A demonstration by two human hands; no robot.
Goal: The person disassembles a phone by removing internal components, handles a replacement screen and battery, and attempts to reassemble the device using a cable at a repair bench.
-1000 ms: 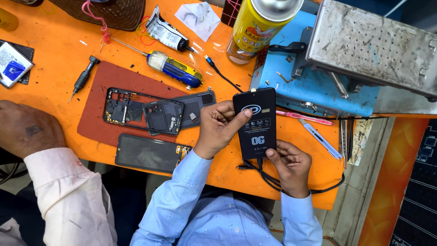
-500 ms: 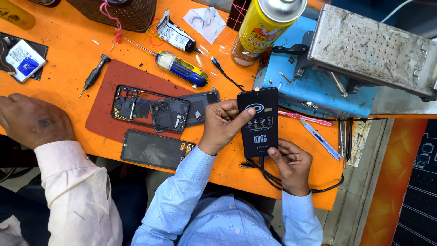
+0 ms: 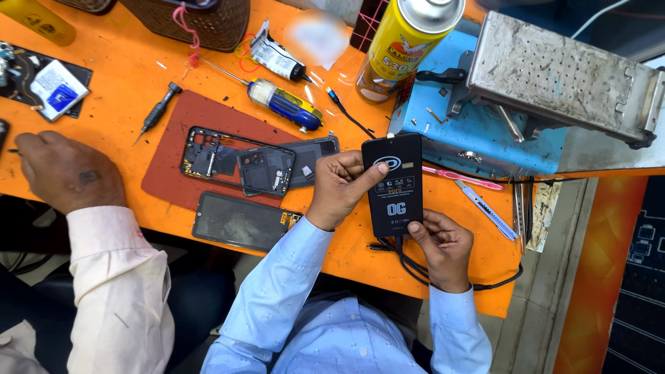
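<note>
The flat black packet (image 3: pixel 395 185) looks like matt card with glossy print. The tabletop (image 3: pixel 125 69) is smooth orange laminate under a matt reddish rubber mat (image 3: pixel 183 114). The far right plate (image 3: pixel 554 76) is scuffed, perforated grey metal; the yellow spray can (image 3: pixel 405 45) is glossy.

left hand (image 3: pixel 339 188) + right hand (image 3: pixel 443 246) | gripping black box (image 3: pixel 395 185) (upright) | orange table (image 3: pixel 125 69)
</note>
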